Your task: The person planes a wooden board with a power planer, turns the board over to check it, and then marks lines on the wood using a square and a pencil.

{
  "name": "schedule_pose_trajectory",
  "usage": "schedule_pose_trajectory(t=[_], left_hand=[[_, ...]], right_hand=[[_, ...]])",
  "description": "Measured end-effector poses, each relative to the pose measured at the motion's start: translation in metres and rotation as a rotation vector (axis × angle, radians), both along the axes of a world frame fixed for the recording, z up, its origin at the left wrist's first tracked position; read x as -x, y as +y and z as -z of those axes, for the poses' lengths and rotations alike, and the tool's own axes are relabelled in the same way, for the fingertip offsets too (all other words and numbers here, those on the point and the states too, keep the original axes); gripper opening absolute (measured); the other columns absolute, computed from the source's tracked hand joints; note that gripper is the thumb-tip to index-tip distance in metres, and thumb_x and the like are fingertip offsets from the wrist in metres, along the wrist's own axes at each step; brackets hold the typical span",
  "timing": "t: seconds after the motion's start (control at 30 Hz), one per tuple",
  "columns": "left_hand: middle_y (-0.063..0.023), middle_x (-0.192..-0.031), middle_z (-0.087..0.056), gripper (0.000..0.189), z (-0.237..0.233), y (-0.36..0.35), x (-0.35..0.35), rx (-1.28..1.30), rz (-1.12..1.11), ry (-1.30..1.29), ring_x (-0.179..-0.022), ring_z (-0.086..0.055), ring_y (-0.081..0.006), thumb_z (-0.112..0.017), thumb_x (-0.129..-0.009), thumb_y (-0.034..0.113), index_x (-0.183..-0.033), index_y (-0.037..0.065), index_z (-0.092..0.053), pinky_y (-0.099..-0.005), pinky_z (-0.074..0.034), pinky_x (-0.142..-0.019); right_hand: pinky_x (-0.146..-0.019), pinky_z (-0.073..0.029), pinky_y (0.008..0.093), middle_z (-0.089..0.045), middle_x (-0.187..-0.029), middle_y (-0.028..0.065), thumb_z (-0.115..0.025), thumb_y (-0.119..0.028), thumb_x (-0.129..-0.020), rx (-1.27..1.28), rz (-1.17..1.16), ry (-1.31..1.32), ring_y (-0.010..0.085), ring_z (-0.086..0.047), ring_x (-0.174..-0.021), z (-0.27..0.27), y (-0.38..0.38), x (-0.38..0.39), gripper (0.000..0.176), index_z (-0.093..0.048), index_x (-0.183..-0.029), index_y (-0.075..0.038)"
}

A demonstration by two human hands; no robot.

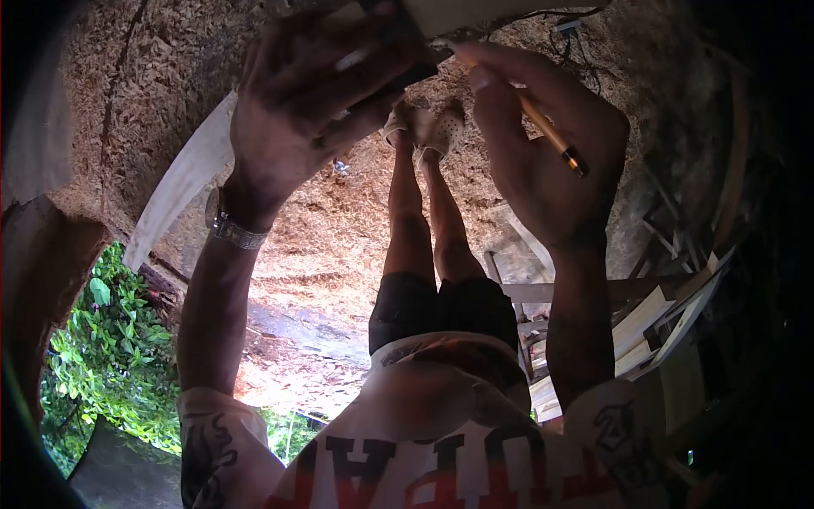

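My right hand [564, 153] is closed around a yellow-orange pencil [543, 123] with a dark, banded end. The pencil's other end points toward the lower edge of a pale board [475, 12] at the top of the view. Opposite it, my left hand [297, 110] wears a metal-band watch [233, 231] on the wrist. Its fingers wrap a dark, straight-edged piece [409, 38] that lies against the board. Shadow hides what kind of piece this is, and whether the pencil tip touches the board cannot be made out.
Wood shavings [314, 220] cover the ground around my feet in pale clogs [441, 131]. A curved pale plank [182, 182] stands at left. Stacked wooden strips [640, 327] lean at right. Green plants [119, 339] grow at lower left beside a brown wooden post [47, 263].
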State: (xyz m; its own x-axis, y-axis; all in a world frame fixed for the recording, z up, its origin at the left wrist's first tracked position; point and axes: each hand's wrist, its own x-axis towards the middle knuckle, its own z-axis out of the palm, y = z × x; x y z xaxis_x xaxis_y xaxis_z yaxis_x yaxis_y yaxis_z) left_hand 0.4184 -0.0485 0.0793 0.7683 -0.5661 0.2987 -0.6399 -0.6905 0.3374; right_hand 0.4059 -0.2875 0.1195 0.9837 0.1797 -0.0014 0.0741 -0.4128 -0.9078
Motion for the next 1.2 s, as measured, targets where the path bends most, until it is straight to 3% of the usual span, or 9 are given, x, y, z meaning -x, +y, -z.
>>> schedule_pose_trajectory(t=[0.3,0.5,0.63,0.7,0.87,1.03,1.1,1.17,1.2], left_hand=[[-0.0122,-0.134,-0.068,0.046,-0.006,-0.004,-0.005,0.017,0.041,-0.054,-0.116,-0.066,-0.0323,-0.084,-0.076,0.021,-0.121,0.015,-0.076,-0.0476,-0.052,-0.095],[-0.0041,-0.133,-0.069,0.043,0.000,-0.002,-0.005,0.044,0.049,-0.057,-0.114,-0.065,-0.0291,-0.086,-0.076,0.017,-0.118,0.018,-0.078,-0.0413,-0.057,-0.092],[-0.0044,-0.132,-0.070,0.043,0.002,-0.002,-0.003,0.058,0.024,-0.049,-0.114,-0.065,-0.0289,-0.087,-0.074,0.017,-0.117,0.018,-0.078,-0.0413,-0.057,-0.092],[-0.0047,-0.133,-0.070,0.044,0.004,-0.002,-0.001,0.094,0.008,-0.017,-0.114,-0.065,-0.0289,-0.087,-0.074,0.017,-0.117,0.018,-0.078,-0.0417,-0.057,-0.093],[-0.0060,-0.134,-0.069,0.041,-0.009,-0.002,-0.003,0.045,0.036,0.058,-0.115,-0.065,-0.0303,-0.085,-0.076,0.014,-0.116,0.014,-0.078,-0.0430,-0.055,-0.096],[-0.0071,-0.134,-0.069,0.040,-0.010,-0.006,0.000,0.073,0.004,0.075,-0.117,-0.064,-0.0300,-0.084,-0.076,0.013,-0.115,0.013,-0.078,-0.0432,-0.053,-0.098],[-0.0075,-0.134,-0.069,0.041,-0.006,-0.003,0.001,0.083,0.002,0.068,-0.117,-0.064,-0.0298,-0.084,-0.076,0.013,-0.116,0.013,-0.078,-0.0434,-0.053,-0.098],[-0.0079,-0.134,-0.069,0.042,-0.005,0.000,0.001,0.091,0.002,0.063,-0.117,-0.064,-0.0302,-0.085,-0.075,0.012,-0.116,0.013,-0.077,-0.0436,-0.053,-0.097],[-0.0081,-0.134,-0.069,0.043,-0.005,-0.001,0.001,0.095,0.003,0.064,-0.116,-0.064,-0.0306,-0.085,-0.075,0.012,-0.116,0.012,-0.077,-0.0438,-0.053,-0.097]], right_hand=[[-0.075,-0.057,0.0267,-0.077,-0.095,0.0124,-0.069,-0.003,-0.095,-0.003,-0.020,-0.060,0.0148,-0.074,-0.086,0.001,0.026,-0.027,0.018,-0.074,-0.111,0.003],[-0.078,-0.058,0.0264,-0.079,-0.100,0.0110,-0.069,-0.003,-0.097,-0.021,-0.049,0.081,0.0135,-0.074,-0.091,0.008,0.010,-0.017,0.017,-0.074,-0.112,0.003],[-0.064,-0.057,0.0284,-0.074,-0.080,0.0127,-0.074,-0.003,-0.088,-0.135,0.026,-0.202,0.0188,-0.076,-0.073,0.025,0.023,-0.025,0.009,-0.073,-0.096,-0.001],[-0.063,-0.054,0.0295,-0.072,-0.077,0.0144,-0.070,-0.005,-0.090,-0.063,0.015,-0.070,0.0178,-0.072,-0.070,-0.006,0.032,-0.042,0.012,-0.071,-0.097,0.005],[-0.083,-0.059,0.0274,-0.078,-0.101,0.0134,-0.067,-0.001,-0.097,-0.004,-0.065,0.017,0.0167,-0.075,-0.093,0.004,0.020,-0.025,0.018,-0.073,-0.113,0.004],[-0.084,-0.059,0.0281,-0.079,-0.101,0.0133,-0.068,-0.002,-0.096,-0.151,-0.023,-0.196,0.0169,-0.076,-0.097,0.025,0.030,-0.032,0.017,-0.074,-0.112,0.002],[-0.067,-0.053,0.0294,-0.071,-0.082,0.0151,-0.067,-0.003,-0.093,-0.131,0.009,-0.065,0.0169,-0.069,-0.075,0.009,0.033,-0.044,0.012,-0.070,-0.101,0.006],[-0.085,-0.059,0.0280,-0.078,-0.101,0.0145,-0.068,0.001,-0.095,-0.005,-0.012,-0.099,0.0172,-0.076,-0.098,0.015,0.031,-0.033,0.018,-0.074,-0.112,0.002],[-0.077,-0.058,0.0283,-0.076,-0.093,0.0144,-0.070,-0.001,-0.093,-0.044,0.010,-0.122,0.0186,-0.075,-0.089,0.019,0.028,-0.026,0.014,-0.073,-0.107,0.001]])
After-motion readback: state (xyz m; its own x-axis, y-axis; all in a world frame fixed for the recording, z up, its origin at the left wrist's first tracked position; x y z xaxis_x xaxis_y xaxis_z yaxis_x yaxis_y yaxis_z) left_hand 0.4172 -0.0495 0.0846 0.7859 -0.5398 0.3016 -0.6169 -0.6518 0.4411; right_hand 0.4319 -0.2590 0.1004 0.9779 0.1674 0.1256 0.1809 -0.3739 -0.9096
